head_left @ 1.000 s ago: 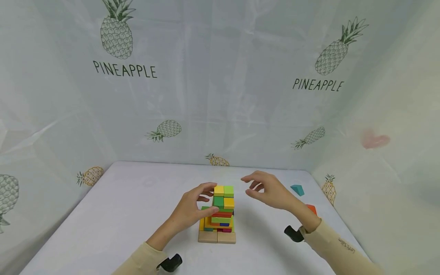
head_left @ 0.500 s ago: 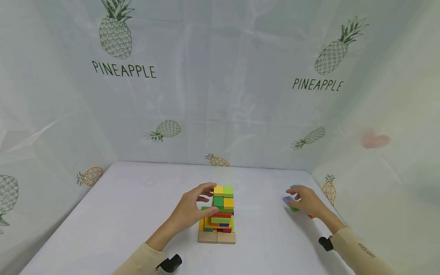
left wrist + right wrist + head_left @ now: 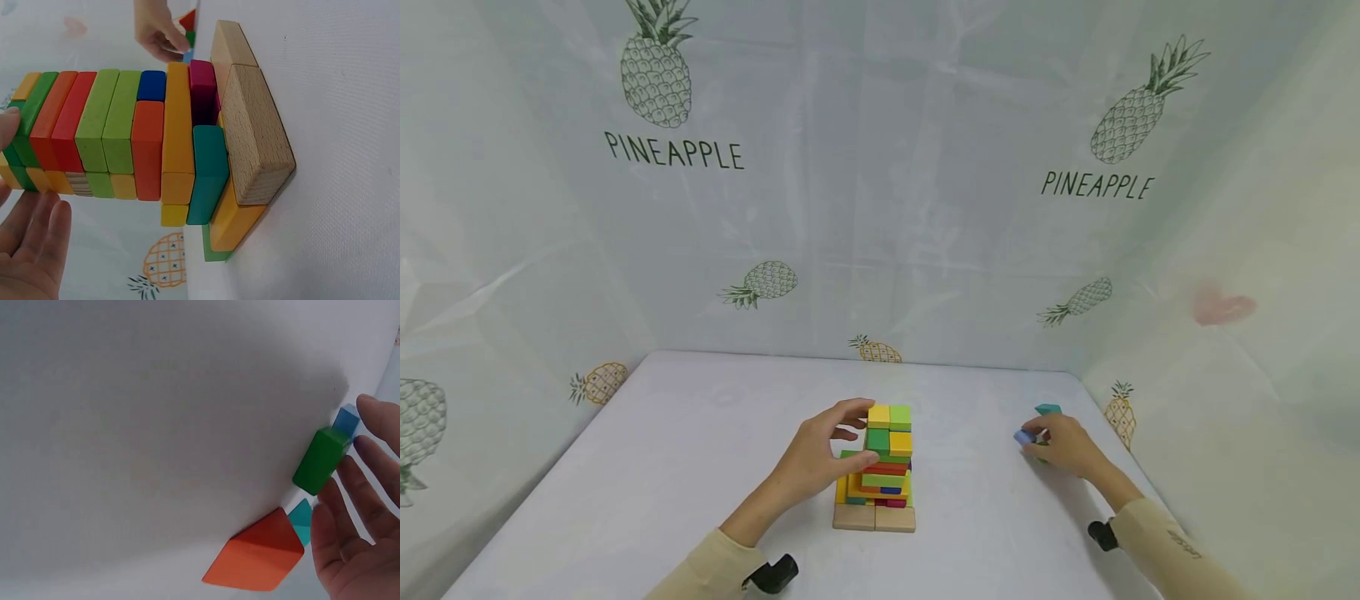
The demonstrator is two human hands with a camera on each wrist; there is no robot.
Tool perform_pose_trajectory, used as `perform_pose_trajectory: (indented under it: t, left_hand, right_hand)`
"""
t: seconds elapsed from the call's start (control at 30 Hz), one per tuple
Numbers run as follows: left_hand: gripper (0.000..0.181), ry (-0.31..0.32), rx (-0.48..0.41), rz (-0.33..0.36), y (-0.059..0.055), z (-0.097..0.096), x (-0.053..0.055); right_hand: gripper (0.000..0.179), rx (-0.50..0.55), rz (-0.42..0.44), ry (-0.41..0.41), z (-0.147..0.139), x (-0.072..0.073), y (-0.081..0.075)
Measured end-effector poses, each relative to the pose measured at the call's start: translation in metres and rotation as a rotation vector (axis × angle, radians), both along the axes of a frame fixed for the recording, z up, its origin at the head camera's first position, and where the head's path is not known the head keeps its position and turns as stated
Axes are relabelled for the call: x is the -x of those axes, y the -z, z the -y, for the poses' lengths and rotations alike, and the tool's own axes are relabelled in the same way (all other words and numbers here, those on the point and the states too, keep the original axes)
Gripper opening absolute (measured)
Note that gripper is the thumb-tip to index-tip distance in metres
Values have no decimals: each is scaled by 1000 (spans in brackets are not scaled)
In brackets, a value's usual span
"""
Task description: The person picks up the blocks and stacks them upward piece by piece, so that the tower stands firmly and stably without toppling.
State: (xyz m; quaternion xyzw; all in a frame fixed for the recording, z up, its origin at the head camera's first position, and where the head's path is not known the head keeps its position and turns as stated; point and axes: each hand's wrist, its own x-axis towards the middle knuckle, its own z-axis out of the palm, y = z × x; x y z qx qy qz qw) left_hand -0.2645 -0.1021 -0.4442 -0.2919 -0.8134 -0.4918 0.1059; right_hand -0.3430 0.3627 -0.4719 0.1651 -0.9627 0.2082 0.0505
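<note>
A tower of colored wooden blocks [image 3: 883,475] stands on two plain wood blocks [image 3: 853,517]. My left hand [image 3: 820,446] is at its upper left, the thumb resting against the front and the other fingers loosely spread along the side. In the left wrist view the fingertips [image 3: 47,203] lie right at the upper blocks. At the right of the table, my right hand [image 3: 1063,442] pinches a small blue block [image 3: 1022,437] between thumb and forefinger. Right beside the blue block is a green block [image 3: 322,459], mostly hidden by the hand in the head view.
Behind the right hand lies a teal block [image 3: 1048,409]. The right wrist view shows an orange wedge-shaped block [image 3: 259,556] near it. A pale sheet printed with pineapples [image 3: 655,79] hangs behind and beside the white table [image 3: 700,467].
My right hand has swung from beside the tower to the right, down to the loose blocks, and its fingers have closed on the blue block. The left hand and the tower stay put.
</note>
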Motion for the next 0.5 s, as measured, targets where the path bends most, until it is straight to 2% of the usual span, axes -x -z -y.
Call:
perform_pose_trajectory:
  t: [0.17,0.3,0.5]
  left_hand:
    - [70,-8,11,20,0,1,1]
    - [70,-12,17,24,1,1,1]
    - [71,-10,17,43,0,0,1]
  right_hand:
    - [27,-19,-61,-32,7,5,5]
    - [29,-1,-60,-49,13,8,5]
    - [31,50,-78,-132,23,14,6]
